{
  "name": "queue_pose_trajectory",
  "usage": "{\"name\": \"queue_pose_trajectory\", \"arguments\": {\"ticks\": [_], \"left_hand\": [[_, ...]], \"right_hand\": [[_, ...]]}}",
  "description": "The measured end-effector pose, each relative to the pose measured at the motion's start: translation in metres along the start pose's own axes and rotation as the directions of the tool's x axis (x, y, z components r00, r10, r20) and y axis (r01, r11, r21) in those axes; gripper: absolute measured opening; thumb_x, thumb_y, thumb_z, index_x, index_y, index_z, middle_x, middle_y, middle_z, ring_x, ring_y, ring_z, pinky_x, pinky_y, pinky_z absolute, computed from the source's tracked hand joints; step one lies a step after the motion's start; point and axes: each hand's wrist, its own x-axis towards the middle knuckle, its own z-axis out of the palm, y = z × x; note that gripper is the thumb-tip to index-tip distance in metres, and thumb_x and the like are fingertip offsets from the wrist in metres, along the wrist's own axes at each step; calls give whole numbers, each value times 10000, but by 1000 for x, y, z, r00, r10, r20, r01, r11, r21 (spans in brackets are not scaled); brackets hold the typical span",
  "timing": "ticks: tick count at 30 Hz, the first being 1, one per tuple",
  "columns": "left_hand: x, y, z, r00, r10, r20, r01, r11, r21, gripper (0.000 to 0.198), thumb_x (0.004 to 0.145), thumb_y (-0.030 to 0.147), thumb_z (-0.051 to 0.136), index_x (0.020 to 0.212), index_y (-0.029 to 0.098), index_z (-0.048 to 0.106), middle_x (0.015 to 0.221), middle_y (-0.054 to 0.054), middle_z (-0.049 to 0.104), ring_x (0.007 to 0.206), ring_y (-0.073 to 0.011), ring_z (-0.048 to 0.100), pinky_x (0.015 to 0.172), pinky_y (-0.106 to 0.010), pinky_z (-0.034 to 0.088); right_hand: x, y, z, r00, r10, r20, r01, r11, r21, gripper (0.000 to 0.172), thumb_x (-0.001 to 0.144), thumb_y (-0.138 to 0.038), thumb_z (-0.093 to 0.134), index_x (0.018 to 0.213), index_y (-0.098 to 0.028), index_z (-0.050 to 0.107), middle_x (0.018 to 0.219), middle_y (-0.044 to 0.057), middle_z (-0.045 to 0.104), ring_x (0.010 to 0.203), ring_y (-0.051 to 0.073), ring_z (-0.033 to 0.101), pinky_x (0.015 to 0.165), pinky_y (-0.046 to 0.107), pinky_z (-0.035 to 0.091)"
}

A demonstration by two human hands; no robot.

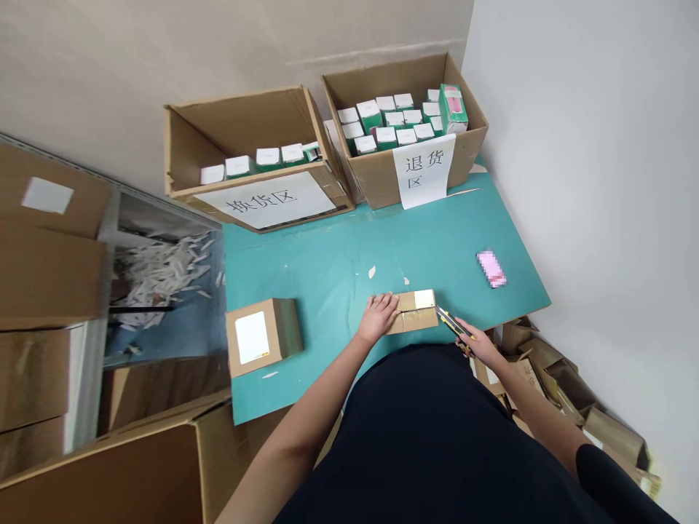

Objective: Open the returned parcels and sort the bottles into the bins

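A small brown cardboard box (418, 321) with a white label lies near the front edge of the green table. My left hand (378, 316) rests over its left end, the fingers curled on top and holding it. In my right hand (477, 343) is a yellow and black utility knife (454, 322), gripped by the handle. The knife's tip points at the right end of the box, by the seam between its flaps. Whether the blade touches the cardboard is too fine to tell.
Two big open cartons, the left carton (188, 191) and the right carton (376, 191), hold green-and-white boxes at the back. A taped, labelled box (287, 329) sits at the left. A pink blurred object (491, 268) lies right. Discarded cartons (546, 371) crowd the floor.
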Motion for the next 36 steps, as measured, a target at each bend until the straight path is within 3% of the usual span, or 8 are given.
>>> {"name": "queue_pose_trajectory", "arguments": {"ticks": [6,12,21,27,30,32,33,36], "left_hand": [[0,1,4,1000,19,-13,-19,999,41,408,1020,353,462,1379,220,605,1401,-172,611,1274,-316,553,1094,-506,357],[2,3,2,1000,16,-12,-15,998,55,405,1025,357,458,1370,211,613,1405,-169,611,1278,-314,552,1090,-506,369],[5,7,-12,996,-50,71,57,992,-109,424,999,352,496,1397,247,600,1439,-152,591,1346,-317,515,1169,-543,311],[9,13,-27,987,-81,136,111,966,-235,527,943,370,553,1455,247,544,1545,-114,499,1465,-314,398,1248,-585,154],[2,20,-34,982,-158,106,180,949,-259,552,941,370,554,1476,238,514,1609,-111,412,1517,-314,313,1254,-565,154],[-12,27,-33,952,-303,34,302,919,-254,589,940,410,576,1493,229,485,1635,-128,361,1532,-327,278,1242,-544,210],[-22,30,-30,917,-398,3,385,886,-258,647,923,445,609,1511,220,457,1642,-147,339,1532,-342,272,1227,-536,252],[-56,36,-13,742,-669,44,644,693,-324,999,797,541,757,1590,163,283,1608,-238,356,1472,-397,378,1115,-506,424]], "right_hand": [[-11,2,-6,999,30,45,-28,999,-44,698,848,-423,637,1518,-314,472,857,-4,698,439,74,508,382,178,355],[-21,4,-3,999,2,34,0,999,-47,778,822,-488,640,1536,-250,447,863,15,678,448,85,503,376,202,353],[-39,18,-21,1000,-22,-6,21,998,-55,827,775,-575,668,1509,-241,483,891,31,703,460,108,535,379,230,370],[7,-20,-18,972,-193,-136,201,978,49,990,776,-628,684,1596,-215,312,917,51,720,660,183,666,593,316,558],[44,-47,-5,944,-299,-137,304,953,16,894,788,-644,669,1525,-195,438,985,85,738,878,233,708,772,360,584],[69,-64,6,927,-353,-127,353,935,-23,817,797,-664,639,1441,-173,534,1036,108,742,964,246,701,844,371,568],[80,-72,11,920,-371,-123,368,929,-46,798,799,-672,625,1413,-167,557,1056,114,744,987,249,698,861,373,560],[105,-87,25,911,-400,-103,391,916,-93,785,794,-676,608,1388,-164,570,1109,118,747,1043,257,689,889,369,537]]}}
